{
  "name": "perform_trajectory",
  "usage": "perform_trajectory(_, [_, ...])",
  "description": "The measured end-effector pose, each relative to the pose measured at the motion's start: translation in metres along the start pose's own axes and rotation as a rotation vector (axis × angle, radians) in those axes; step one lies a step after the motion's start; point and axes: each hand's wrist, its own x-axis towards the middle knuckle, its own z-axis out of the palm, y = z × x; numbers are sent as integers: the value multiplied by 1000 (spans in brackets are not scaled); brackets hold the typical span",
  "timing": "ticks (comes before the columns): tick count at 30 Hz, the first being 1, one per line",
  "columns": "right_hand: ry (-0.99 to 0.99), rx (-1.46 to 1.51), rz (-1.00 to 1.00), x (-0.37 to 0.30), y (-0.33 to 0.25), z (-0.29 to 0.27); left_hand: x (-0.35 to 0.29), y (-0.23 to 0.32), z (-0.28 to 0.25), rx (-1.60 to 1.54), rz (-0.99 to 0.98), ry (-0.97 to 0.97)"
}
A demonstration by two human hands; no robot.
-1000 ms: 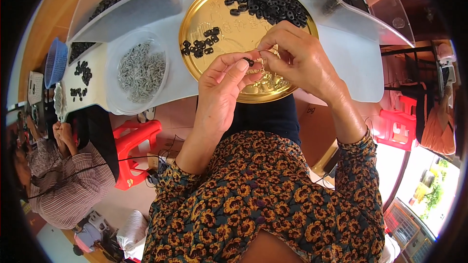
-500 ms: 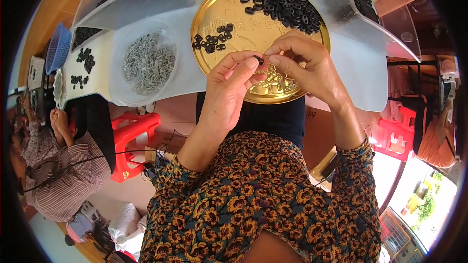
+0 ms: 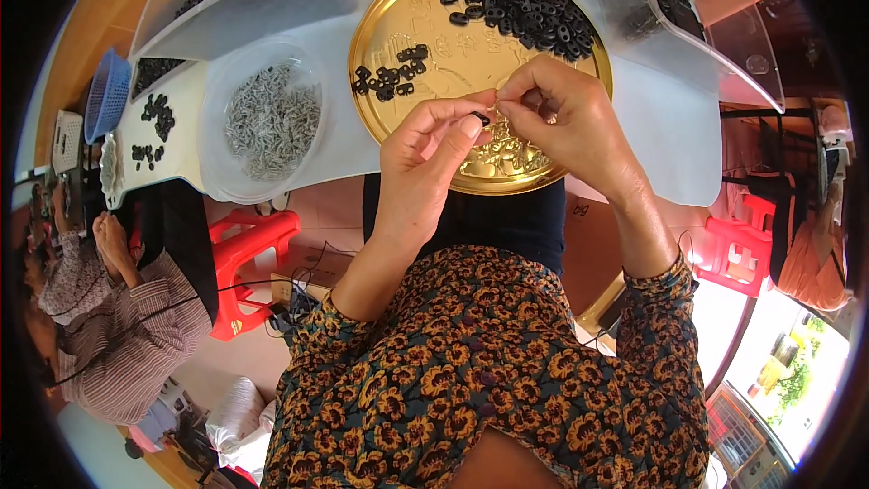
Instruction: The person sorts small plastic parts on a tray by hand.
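1. Seeing the left hand (image 3: 421,163) pinch 1 small black piece (image 3: 480,117) between thumb and index finger.
2. Piece location: in the air over the round gold tray (image 3: 385,32), a bit to the near side of its middle.
3. Right hand (image 3: 575,127): just beside the piece, thumb and index fingertips brought together. I can't tell whether they grip anything; too small at my end.
4. On the tray: large pile of black pieces (image 3: 534,14) at far right, loose cluster of black pieces (image 3: 387,84) at left.
5. Left of the tray, I have 1 clear bowl (image 3: 214,131) holding small silvery metal parts (image 3: 274,118), on the white table (image 3: 674,154).
6. Left of the bowl: 2 small groups of black pieces (image 3: 158,118), blue basket (image 3: 109,91) beyond.
7. Beyond the bowl: clear bin (image 3: 258,14) with more black pieces inside.
8. Left edge of my view: seated co-worker (image 3: 149,335) in striped sleeves, hands together. Red stool (image 3: 240,258) between us.
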Motion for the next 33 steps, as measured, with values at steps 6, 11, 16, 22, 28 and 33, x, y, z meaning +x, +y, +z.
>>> perform_trajectory(6, [54, 207, 134, -5, 7, 8, 0, 1, -2, -56, -51, 14])
perform_trajectory(11, [170, 129, -59, -11, 14, 16, 2, 4, 2, -172, -109, 44])
perform_trajectory(16, [186, 9, -87, -8, 9, 14, 2, 3, 0, -161, -122, 42])
perform_trajectory(22, [154, 285, 72, -13, 9, 18, 4, 6, 1, -149, -99, 76])
perform_trajectory(28, [130, 553, 209, -9, -1, 24, 6, 2, -2, 33, -45, 79])
perform_trajectory(33, [113, 575, 231, -8, 2, 27, 6, 5, -2, 64, -25, 87])
